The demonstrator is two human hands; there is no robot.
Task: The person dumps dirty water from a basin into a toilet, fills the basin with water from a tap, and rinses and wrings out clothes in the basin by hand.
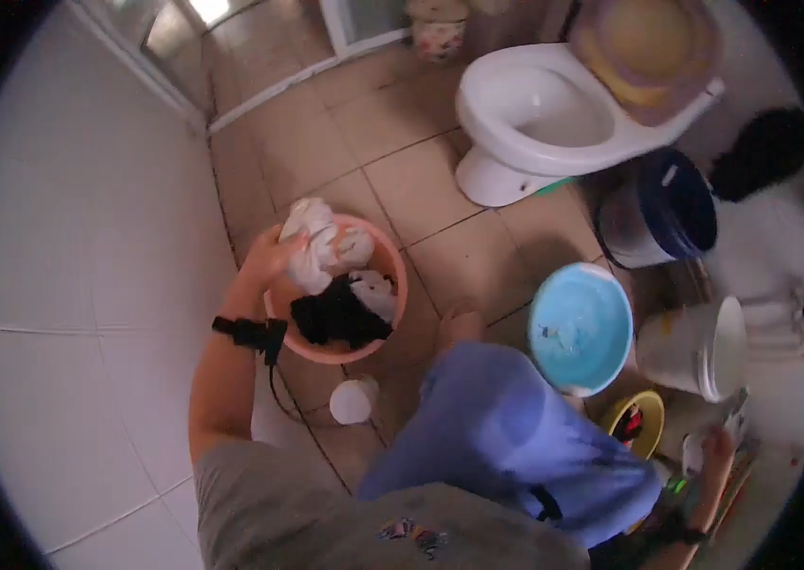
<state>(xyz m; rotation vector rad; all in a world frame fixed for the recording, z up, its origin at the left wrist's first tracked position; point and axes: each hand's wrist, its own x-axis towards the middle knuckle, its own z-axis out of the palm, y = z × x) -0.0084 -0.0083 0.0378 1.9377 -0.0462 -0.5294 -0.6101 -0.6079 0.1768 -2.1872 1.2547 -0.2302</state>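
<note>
My left hand (275, 255) is closed on a bunched white cloth (312, 249) at the upper left rim of a pink basin (401, 275). Dark clothing (340, 312) and a pale grey cloth (375, 293) lie inside that basin. Far to the lower right, my right hand (717, 458) is beside a small white object (694, 452) near the wall. It is blurred, so its fingers and any grip cannot be made out. A black strap (252, 332) goes round my left wrist, with a cable hanging from it.
A light-blue basin (584, 332) stands by my right knee. Along the right are a dark blue bucket (658, 211), a white bucket (696, 347) and a yellow bowl (651, 424). A toilet (535, 114) stands ahead. A white cylindrical container (352, 402) is below the pink basin.
</note>
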